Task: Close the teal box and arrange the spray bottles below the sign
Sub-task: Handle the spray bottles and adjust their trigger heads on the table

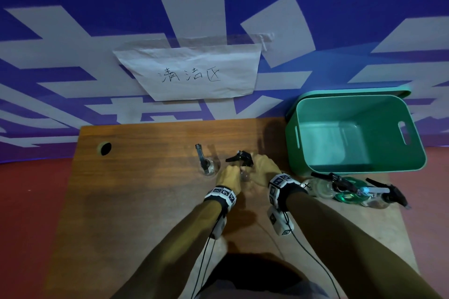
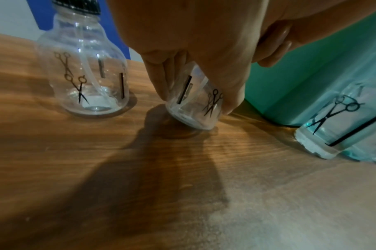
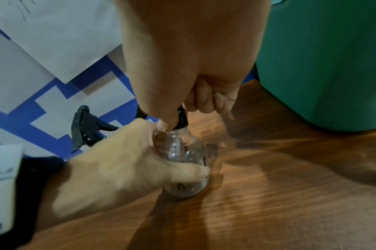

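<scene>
Both my hands hold one clear spray bottle (image 1: 245, 176) on the wooden table, below the paper sign (image 1: 192, 75). My left hand (image 1: 228, 177) wraps its body (image 2: 195, 116), which tilts with its base on the wood. My right hand (image 1: 264, 167) pinches the black neck (image 3: 180, 118) under the trigger head (image 1: 240, 158). In the wrist views the left hand (image 2: 194, 101) and the right hand (image 3: 180, 116) both sit on this bottle. A second clear bottle (image 1: 207, 166) stands upright just to the left (image 2: 86, 81). The teal box (image 1: 294, 128) stands open at the right, its lid (image 1: 352, 93) upright behind it.
More spray bottles (image 1: 320, 187) lie on their sides in front of the box, one of them green (image 1: 349, 193). One lying bottle (image 2: 343, 126) is close to my left hand. A cable hole (image 1: 105, 148) is at the table's far left. The blue wall backs the table.
</scene>
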Demonstrator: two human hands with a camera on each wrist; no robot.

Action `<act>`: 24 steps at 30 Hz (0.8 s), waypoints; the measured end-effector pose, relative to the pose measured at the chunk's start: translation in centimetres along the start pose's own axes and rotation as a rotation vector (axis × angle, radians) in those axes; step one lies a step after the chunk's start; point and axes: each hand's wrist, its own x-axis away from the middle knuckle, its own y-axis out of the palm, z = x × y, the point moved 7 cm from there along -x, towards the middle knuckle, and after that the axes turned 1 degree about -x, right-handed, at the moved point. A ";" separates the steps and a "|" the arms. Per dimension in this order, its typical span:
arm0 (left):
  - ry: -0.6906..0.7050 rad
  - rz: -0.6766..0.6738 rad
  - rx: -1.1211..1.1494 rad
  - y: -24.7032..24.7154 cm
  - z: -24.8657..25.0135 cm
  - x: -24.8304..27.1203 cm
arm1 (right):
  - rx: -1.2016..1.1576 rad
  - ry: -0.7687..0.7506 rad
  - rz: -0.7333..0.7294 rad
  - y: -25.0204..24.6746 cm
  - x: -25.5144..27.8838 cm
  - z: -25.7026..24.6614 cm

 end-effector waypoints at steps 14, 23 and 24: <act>-0.015 0.007 0.054 0.4 -0.8 0.0 | 0.014 -0.035 0.057 0.8 0.8 -0.3; 0.055 -0.006 0.167 -0.6 -1.1 1.3 | -0.077 0.035 0.065 1.3 0.7 0.6; 0.041 -0.010 0.185 -0.8 -1.4 1.8 | -0.099 0.043 0.073 1.4 0.9 0.8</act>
